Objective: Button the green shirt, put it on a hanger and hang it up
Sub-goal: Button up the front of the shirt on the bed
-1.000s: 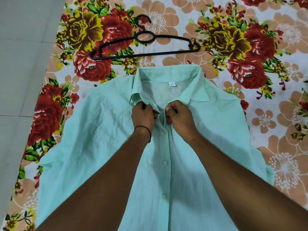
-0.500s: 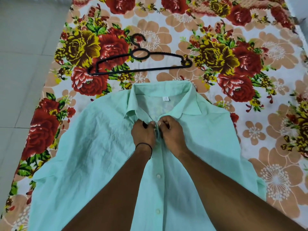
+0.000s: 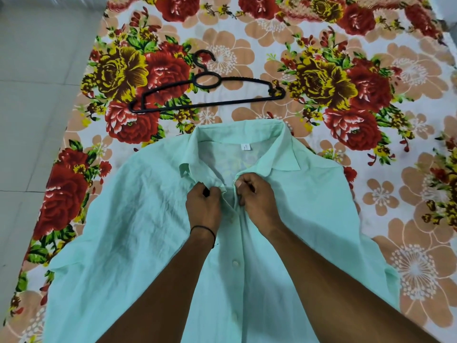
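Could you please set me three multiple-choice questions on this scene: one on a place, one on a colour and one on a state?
1. Where does the hanger lie?
A. on the floral sheet, beyond the collar of the green shirt
B. inside the shirt
C. on the tiled floor

2. What colour is the hanger?
A. white
B. black
C. red

3. What are the hands doing?
A. lying flat on the sleeves
B. lifting the hanger
C. both pinching the shirt front just below the collar

Answers: 1 A, it lies on the sheet, apart from the shirt; 2 B, its frame and hook are black; 3 C, the left hand and right hand curl their fingers on the two front edges.
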